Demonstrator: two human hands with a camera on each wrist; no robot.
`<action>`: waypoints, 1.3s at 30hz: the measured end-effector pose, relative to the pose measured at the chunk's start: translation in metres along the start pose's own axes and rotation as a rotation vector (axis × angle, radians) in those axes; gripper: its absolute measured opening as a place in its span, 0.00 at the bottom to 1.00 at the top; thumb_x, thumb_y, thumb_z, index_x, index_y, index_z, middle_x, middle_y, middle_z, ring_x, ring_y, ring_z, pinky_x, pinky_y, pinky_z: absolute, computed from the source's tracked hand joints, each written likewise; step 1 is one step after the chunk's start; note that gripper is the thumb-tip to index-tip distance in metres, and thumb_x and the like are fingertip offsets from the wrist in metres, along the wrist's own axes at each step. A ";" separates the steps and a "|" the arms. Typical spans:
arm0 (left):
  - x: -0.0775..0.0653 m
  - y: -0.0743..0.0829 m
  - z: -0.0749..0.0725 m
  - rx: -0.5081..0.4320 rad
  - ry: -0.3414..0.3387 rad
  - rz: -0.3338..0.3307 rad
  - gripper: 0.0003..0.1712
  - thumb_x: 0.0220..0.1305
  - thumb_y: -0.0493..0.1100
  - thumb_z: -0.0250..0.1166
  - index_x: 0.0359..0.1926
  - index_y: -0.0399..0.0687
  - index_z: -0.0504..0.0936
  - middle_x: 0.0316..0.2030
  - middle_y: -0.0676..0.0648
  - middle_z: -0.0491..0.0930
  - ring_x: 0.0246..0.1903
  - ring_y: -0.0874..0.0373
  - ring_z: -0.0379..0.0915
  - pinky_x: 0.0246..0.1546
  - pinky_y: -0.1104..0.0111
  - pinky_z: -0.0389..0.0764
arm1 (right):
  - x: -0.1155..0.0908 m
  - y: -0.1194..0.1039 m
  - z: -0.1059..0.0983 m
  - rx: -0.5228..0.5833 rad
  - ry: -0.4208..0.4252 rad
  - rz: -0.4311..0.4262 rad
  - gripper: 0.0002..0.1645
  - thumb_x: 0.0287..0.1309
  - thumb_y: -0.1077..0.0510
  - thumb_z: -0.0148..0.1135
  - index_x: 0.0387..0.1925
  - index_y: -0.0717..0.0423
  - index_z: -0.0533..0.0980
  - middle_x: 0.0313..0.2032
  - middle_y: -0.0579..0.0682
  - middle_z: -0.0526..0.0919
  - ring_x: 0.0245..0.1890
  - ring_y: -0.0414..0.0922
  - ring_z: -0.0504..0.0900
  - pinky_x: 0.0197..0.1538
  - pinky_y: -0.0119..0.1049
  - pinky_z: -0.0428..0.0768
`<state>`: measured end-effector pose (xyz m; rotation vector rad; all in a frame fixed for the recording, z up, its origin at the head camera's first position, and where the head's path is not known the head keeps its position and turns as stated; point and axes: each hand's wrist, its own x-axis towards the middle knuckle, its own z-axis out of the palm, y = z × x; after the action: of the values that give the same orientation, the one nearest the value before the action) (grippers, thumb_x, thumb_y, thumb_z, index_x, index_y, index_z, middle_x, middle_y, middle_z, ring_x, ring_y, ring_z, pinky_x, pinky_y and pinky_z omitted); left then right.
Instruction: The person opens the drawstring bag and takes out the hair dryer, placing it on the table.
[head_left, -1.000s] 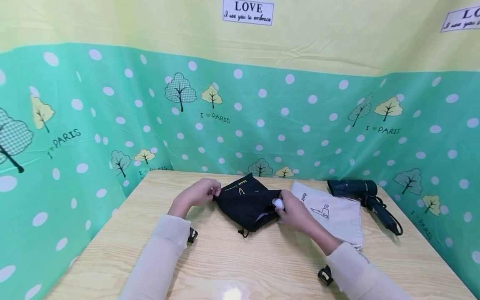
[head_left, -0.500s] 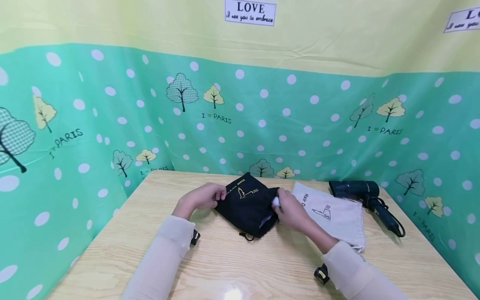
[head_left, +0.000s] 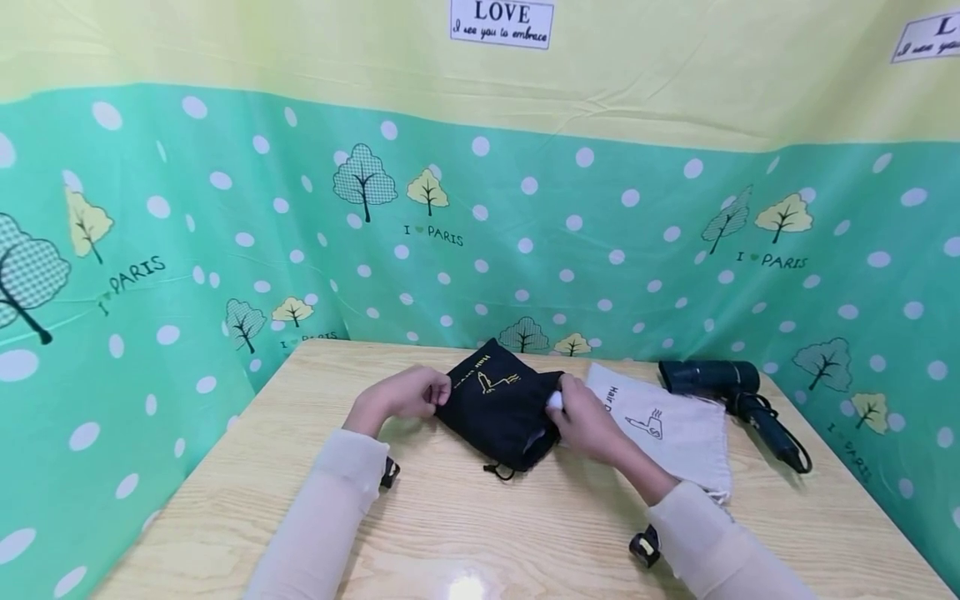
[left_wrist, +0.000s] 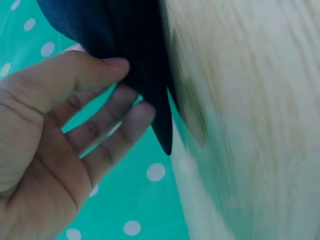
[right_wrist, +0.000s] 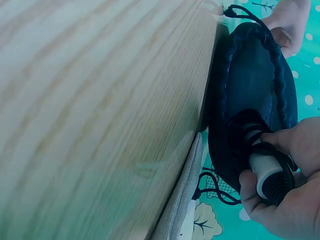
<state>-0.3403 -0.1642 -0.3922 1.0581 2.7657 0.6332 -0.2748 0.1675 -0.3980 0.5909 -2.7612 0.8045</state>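
Observation:
A black drawstring bag (head_left: 495, 425), printed in yellow, lies on the wooden table with its mouth turned toward the near right. At the bag's far-left edge, my left hand (head_left: 405, 392) pinches the dark cloth, as the left wrist view shows with thumb (left_wrist: 117, 65) in front and index finger behind. My right hand (head_left: 588, 421) grips a white hair dryer handle (right_wrist: 265, 167) at the open mouth. A black cord (right_wrist: 280, 186) wraps around that handle. The dryer's other end is hidden inside the bag.
Right of the black bag lies a flat, pale drawstring bag (head_left: 675, 433) with a hair dryer print. A dark hair dryer (head_left: 708, 377) with its cord bundled rests beyond it, near the table's right edge. A polka-dot curtain (head_left: 480, 250) hangs behind the table (head_left: 450, 533).
The black bag's upper side has unfolded, so its yellow print shows more fully. Its mouth has shifted slightly nearer. The left hand has moved a little right; the right hand keeps its grip.

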 end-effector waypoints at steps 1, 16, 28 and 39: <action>0.000 -0.001 -0.001 -0.003 0.007 0.007 0.16 0.50 0.22 0.64 0.28 0.49 0.78 0.25 0.55 0.75 0.28 0.62 0.71 0.33 0.68 0.76 | 0.000 0.000 -0.001 0.009 -0.003 0.005 0.15 0.69 0.62 0.62 0.51 0.64 0.70 0.46 0.59 0.77 0.47 0.52 0.76 0.48 0.50 0.75; -0.013 -0.015 -0.017 -0.026 0.109 -0.012 0.14 0.55 0.26 0.65 0.29 0.51 0.77 0.29 0.50 0.77 0.31 0.59 0.73 0.37 0.64 0.76 | -0.011 0.019 -0.014 0.076 -0.057 -0.047 0.16 0.69 0.63 0.63 0.53 0.65 0.69 0.42 0.55 0.75 0.36 0.46 0.74 0.39 0.42 0.74; -0.011 -0.003 -0.016 -0.038 0.043 -0.059 0.19 0.43 0.20 0.62 0.30 0.48 0.79 0.27 0.51 0.76 0.31 0.58 0.71 0.36 0.65 0.76 | -0.013 0.024 -0.011 0.023 -0.061 -0.118 0.19 0.69 0.62 0.63 0.56 0.66 0.69 0.43 0.54 0.76 0.37 0.45 0.73 0.39 0.40 0.73; 0.016 0.016 -0.006 -0.015 0.120 0.025 0.06 0.65 0.33 0.64 0.40 0.45 0.81 0.33 0.52 0.78 0.35 0.59 0.73 0.42 0.63 0.77 | -0.010 0.023 -0.007 -0.091 -0.066 -0.160 0.15 0.71 0.61 0.61 0.54 0.65 0.70 0.42 0.53 0.75 0.38 0.45 0.74 0.39 0.41 0.77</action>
<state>-0.3438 -0.1449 -0.3788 1.0871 2.8480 0.7436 -0.2754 0.1926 -0.4058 0.8216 -2.7480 0.6313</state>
